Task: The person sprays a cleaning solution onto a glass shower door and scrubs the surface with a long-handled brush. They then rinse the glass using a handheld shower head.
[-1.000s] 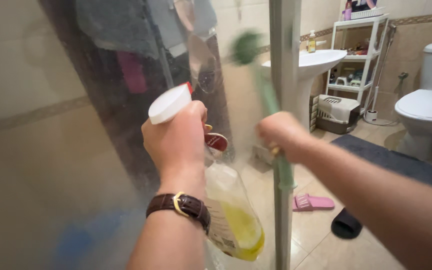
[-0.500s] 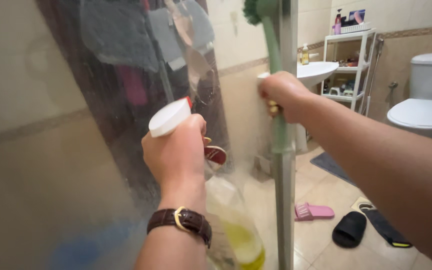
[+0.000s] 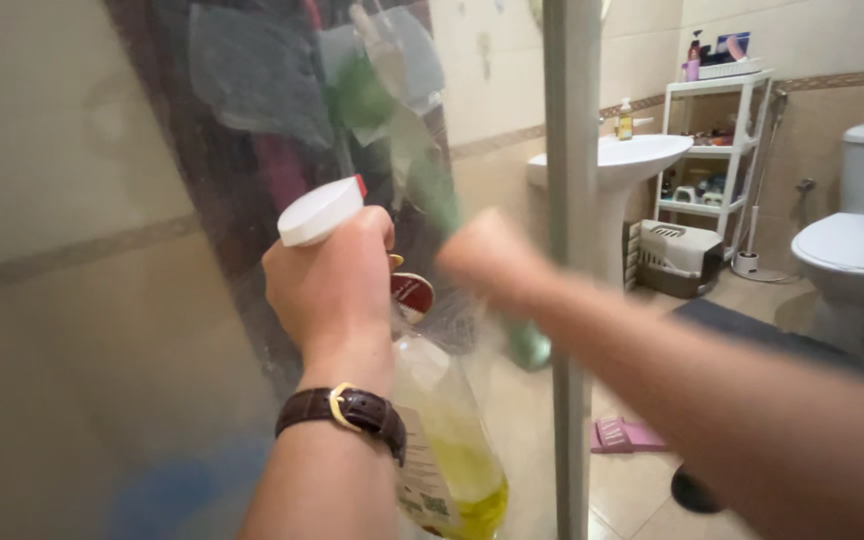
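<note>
My left hand grips the neck of a clear spray bottle holding yellow liquid, its white and red spray head pointing at the glass shower panel. A brown watch strap circles that wrist. My right hand is blurred in motion and holds a green long-handled brush. The brush head lies against the glass, up and left of the hand. A grey metal frame post stands just right of both hands.
Right of the panel are a white pedestal sink, a white shelf rack, a pet carrier, a toilet, a dark mat, a pink slipper and a black slipper.
My right hand has swept the brush from beside the frame post, high up, down and left across the glass. My left hand and the bottle stay almost where they were.
</note>
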